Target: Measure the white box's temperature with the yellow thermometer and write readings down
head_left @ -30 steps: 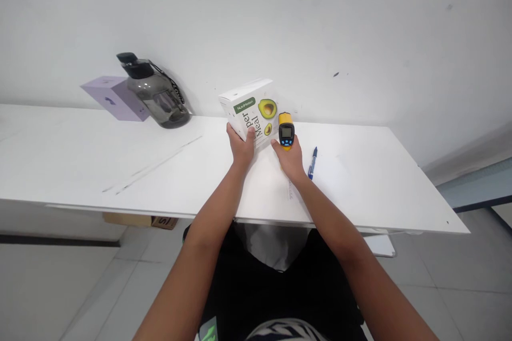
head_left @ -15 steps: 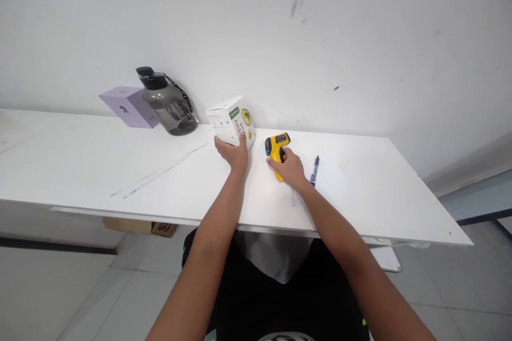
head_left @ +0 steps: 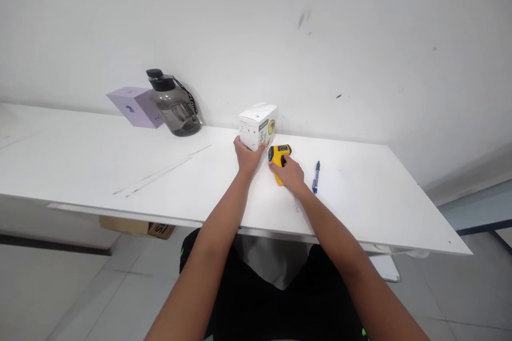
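Observation:
My left hand grips the near lower part of a white box with avocado pictures, the thumb on its right side and the fingers on its left. The box stands upright near the wall. Just to the right, my right hand is wrapped round the handle of a yellow and black infrared thermometer. Its head lies close to the box's right side. A blue pen lies on the table to the right of my right hand.
A grey water bottle with a black lid and strap stands at the back left, in front of a lilac box. The white table runs along the wall. A cardboard box sits below its front edge.
My left hand has moved the white box to the right, closer to the thermometer, and it stands more upright. The right hand keeps its hold on the thermometer.

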A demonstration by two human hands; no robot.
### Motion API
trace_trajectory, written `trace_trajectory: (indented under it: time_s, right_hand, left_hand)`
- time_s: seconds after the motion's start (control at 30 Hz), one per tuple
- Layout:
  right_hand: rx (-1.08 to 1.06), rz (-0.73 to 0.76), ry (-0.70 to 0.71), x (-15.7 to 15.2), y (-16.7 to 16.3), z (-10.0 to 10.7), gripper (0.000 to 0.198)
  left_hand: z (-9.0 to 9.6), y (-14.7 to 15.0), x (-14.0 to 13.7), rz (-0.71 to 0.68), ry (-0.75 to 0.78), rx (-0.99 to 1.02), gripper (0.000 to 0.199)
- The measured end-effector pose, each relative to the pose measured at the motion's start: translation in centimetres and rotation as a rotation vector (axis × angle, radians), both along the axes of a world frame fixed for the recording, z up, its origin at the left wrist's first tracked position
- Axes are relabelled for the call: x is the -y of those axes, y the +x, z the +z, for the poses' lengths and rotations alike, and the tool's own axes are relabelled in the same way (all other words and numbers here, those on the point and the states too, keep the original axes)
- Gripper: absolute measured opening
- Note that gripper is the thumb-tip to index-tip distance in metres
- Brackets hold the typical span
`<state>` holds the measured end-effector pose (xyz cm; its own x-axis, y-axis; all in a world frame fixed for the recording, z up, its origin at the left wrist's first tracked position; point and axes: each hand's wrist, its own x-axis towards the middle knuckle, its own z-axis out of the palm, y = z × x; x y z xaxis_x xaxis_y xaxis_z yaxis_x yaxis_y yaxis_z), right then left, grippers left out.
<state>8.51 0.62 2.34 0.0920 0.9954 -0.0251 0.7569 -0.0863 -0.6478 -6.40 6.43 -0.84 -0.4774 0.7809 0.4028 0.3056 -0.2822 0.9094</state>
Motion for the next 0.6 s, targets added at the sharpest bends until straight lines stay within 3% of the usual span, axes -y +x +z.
trace_trajectory:
  time_s: [0.33, 0.6]
  right_hand:
    - [0.048, 0.014, 0.023, -0.3, -0.6, -0.3, 0.054]
    - [-0.165, -0.012, 0.058, 0.1, 0.7, -0.4, 0.043]
  left_hand:
    - [0.1, 0.9, 0.8, 0.015, -0.065, -0.123, 0.081]
    - [-0.1, 1.0, 0.6, 0.009, -0.046, -0.101, 0.082]
